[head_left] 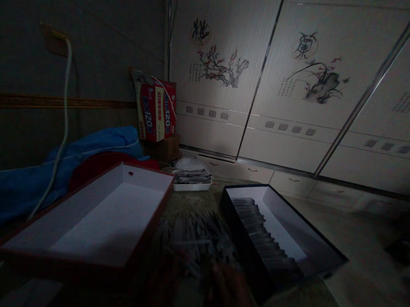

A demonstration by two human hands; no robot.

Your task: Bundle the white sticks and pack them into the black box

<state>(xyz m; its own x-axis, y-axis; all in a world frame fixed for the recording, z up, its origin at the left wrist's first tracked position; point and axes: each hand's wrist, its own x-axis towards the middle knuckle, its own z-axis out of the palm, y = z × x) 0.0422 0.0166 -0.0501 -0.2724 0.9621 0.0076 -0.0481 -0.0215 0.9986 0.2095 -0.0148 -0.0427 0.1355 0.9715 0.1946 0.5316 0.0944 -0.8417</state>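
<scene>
1. Two shallow boxes are flanking a loose pile of thin pale sticks (pixel 199 239) on the tabletop (pixel 194 202); the room is dim and fine detail is being lost.
2. The black box (pixel 323 262), to the right of the pile, is carrying a row of the same sticks (pixel 259 234) packed side by side along its left half; its right half is showing bare white lining.
3. The red box (pixel 89 253), to the left, is lying open with only its white lining showing.
4. One hand (pixel 232 293), apparently the right, is reaching in at the near edge of the pile, touching or just over the sticks; whether it is clenched on any cannot be told in the dark.
5. The left hand is not showing clearly.
6. Judged from this layout, the packing is partly done: one box is about half filled, the other is unfilled, and a large heap is waiting.
</scene>
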